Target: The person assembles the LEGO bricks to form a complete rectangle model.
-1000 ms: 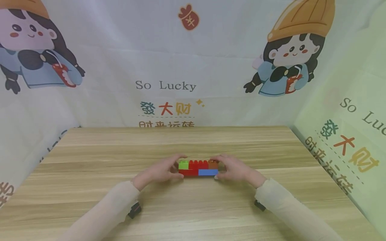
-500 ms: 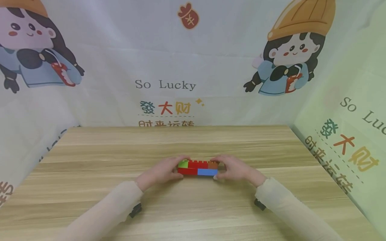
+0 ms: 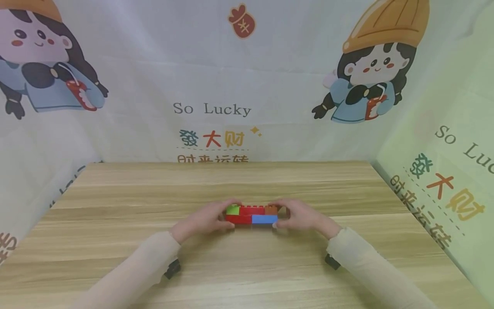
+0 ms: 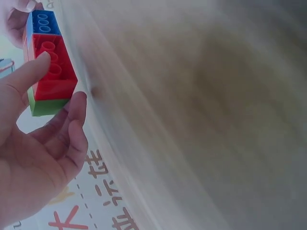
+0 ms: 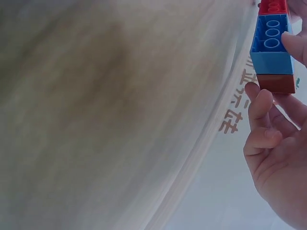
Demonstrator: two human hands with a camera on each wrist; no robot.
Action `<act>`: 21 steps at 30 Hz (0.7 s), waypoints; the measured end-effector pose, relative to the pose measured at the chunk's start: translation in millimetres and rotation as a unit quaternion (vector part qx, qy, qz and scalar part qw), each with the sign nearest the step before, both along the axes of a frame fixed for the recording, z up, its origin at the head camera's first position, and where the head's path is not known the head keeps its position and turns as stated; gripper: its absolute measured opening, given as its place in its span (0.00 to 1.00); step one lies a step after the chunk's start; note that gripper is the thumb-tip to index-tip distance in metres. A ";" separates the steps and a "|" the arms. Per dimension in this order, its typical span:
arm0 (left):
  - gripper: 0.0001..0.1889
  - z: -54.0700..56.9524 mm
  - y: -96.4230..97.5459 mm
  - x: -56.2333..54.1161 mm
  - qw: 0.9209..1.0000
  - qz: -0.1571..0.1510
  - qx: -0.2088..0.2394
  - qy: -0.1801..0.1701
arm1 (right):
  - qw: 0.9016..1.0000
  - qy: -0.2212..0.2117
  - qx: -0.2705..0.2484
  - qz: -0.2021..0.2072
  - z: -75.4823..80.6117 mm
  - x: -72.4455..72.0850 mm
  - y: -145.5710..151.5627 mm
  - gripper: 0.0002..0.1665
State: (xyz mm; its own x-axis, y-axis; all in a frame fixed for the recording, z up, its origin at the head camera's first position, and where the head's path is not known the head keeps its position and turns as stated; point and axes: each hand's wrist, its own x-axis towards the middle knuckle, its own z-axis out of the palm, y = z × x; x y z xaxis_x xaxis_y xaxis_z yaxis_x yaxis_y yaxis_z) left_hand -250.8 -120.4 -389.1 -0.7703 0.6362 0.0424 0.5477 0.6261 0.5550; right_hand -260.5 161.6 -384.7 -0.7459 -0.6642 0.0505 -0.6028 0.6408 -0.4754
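Note:
Both hands hold a two-layer row of joined toy building bricks in the middle of the head view. In the lower layer a red brick (image 3: 240, 219) sits beside a blue brick (image 3: 264, 219); a green brick (image 3: 233, 210), a longer red one (image 3: 252, 210) and a brown brick (image 3: 271, 210) form the top. My left hand (image 3: 206, 217) grips the green end, its thumb pressed on the hollow underside of the red brick (image 4: 56, 86). At the brown end my right hand (image 3: 302, 216) holds on, thumb at the underside of the blue brick (image 5: 271, 61).
The row is held over a wood-grain table (image 3: 247, 266). Behind it hangs a white printed cloth (image 3: 285, 98), which also lines both sides. A dark wrist device (image 3: 172, 269) shows under the left sleeve (image 3: 135, 266), another (image 3: 332, 262) beneath the right sleeve (image 3: 374, 266).
The brick row has shifted slightly to the left and a touch up in the head view. Both hands keep their hold, almost in the same place.

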 end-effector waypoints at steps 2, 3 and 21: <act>0.32 0.0 -2.0 -1.2 1.000 -0.002 0.014 -0.014 | 1.000 -0.008 -0.016 0.000 0.6 -1.1 -0.3 0.33; 0.32 -0.1 -2.9 -1.6 1.000 -0.003 0.020 -0.020 | 1.000 -0.013 -0.024 0.001 0.7 -2.0 -0.3 0.32; 0.29 -1.3 -6.4 -7.4 0.997 0.047 0.051 -0.036 | 0.995 -0.050 -0.080 -0.020 4.1 -7.2 -2.5 0.30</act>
